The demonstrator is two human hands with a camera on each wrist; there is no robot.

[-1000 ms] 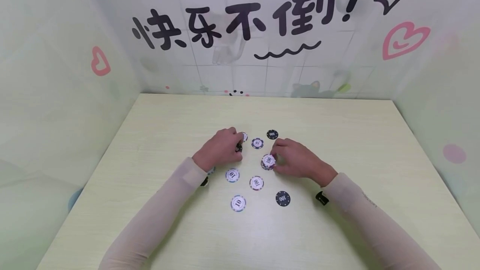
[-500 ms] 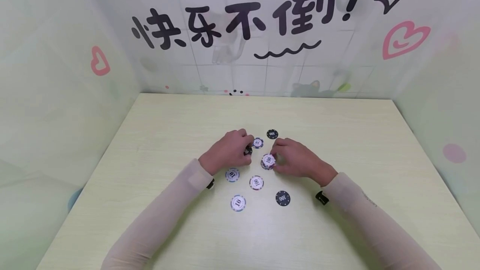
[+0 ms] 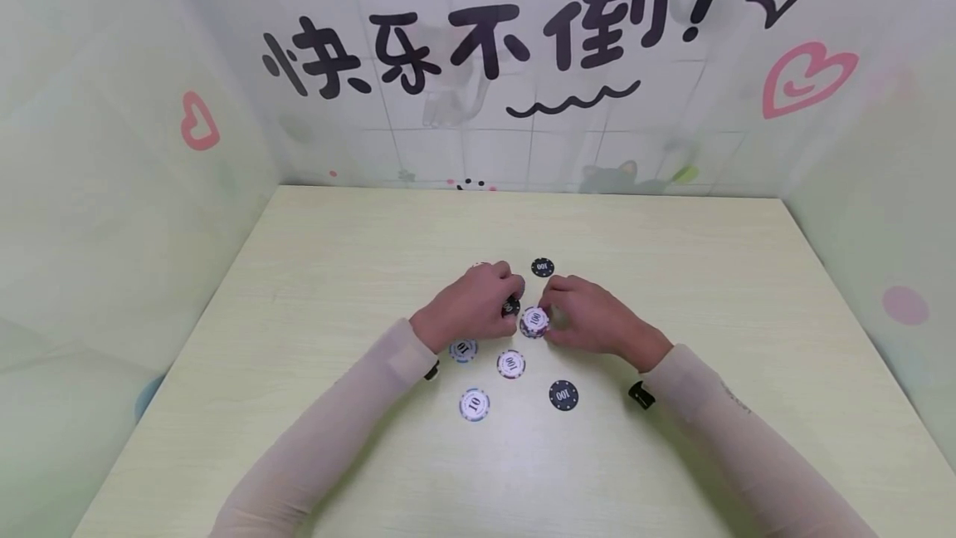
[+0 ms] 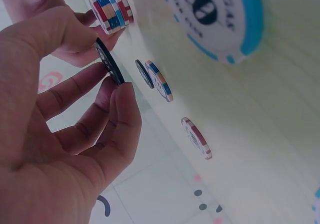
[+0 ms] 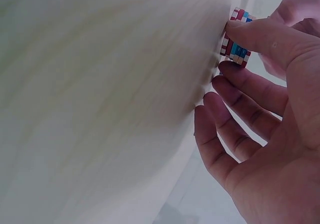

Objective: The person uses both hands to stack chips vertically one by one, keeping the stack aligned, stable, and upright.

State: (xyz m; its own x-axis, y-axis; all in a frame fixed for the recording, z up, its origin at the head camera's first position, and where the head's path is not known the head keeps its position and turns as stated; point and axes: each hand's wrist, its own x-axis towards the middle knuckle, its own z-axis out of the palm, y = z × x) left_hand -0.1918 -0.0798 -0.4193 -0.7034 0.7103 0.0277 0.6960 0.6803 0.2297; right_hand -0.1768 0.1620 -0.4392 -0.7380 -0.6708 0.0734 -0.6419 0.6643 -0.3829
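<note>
My left hand (image 3: 472,303) pinches a black poker chip (image 4: 109,62) between thumb and fingers, tilted and raised above the table. That chip is just left of a stack of poker chips (image 3: 534,321), whose top chip is white and reads 100. My right hand (image 3: 593,315) grips the stack from its right side. In the right wrist view, the thumb and index finger hold the stack's red, white and blue edges (image 5: 235,42), while the other fingertips rest along the tabletop. Chips behind my left hand are mostly hidden.
Loose chips lie flat on the pale table (image 3: 336,272): a black 100 chip (image 3: 543,267) at the back, a white 100 chip (image 3: 511,364), white 10 chips (image 3: 474,405) and another black 100 chip (image 3: 563,395) nearer the front. A printed curtain (image 3: 373,148) borders the back.
My left hand has moved right with the black chip, toward the stack, and now covers the blue-edged 10 chip beside it. My right hand and the stack have stayed put.
</note>
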